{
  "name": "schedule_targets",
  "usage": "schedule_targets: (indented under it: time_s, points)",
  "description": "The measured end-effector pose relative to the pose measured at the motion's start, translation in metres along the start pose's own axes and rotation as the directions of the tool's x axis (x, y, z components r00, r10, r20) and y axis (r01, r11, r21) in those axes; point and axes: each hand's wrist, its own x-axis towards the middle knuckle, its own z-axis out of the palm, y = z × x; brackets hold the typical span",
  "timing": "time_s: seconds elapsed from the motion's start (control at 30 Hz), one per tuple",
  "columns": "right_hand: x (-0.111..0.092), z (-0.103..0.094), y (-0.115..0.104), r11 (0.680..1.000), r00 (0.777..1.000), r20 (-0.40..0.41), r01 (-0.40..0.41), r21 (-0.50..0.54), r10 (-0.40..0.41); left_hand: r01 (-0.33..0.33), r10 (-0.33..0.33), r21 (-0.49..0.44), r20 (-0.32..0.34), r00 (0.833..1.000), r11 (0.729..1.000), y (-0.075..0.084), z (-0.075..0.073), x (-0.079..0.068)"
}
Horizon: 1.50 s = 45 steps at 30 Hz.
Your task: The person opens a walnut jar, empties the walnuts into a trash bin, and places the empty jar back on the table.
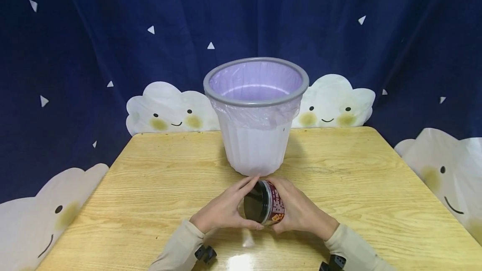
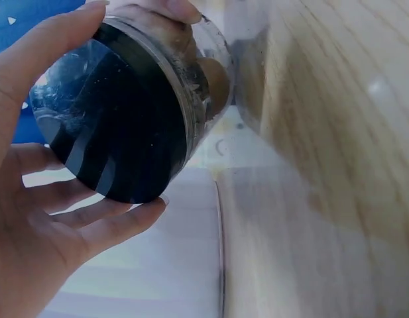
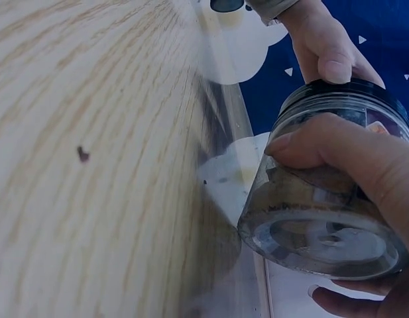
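Observation:
A clear plastic jar with a black screw lid and a dark red printed label is held tilted on its side, its lid facing left in the head view. My left hand grips the lid, thumb on one edge and fingertips around the other. Around the jar's body curls my right hand, with the thumb pressed on the clear wall in the right wrist view. Some brownish contents show through the plastic near the base.
Just beyond the hands stands a white waste bin with a grey rim and a clear liner bag. The wooden table has a dark blue curtain with white clouds and triangles behind it.

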Motion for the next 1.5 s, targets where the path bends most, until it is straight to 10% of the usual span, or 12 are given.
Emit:
schedule_targets:
  time_s: [1.5]
  points:
    - [0.0015, -0.0004, 0.0006, 1.0, 1.0, -0.004, -0.006, 0.012, 0.006, 0.021, -0.021, -0.028, 0.016, 1.0, 0.999, -0.0013, 0.0021, 0.0025]
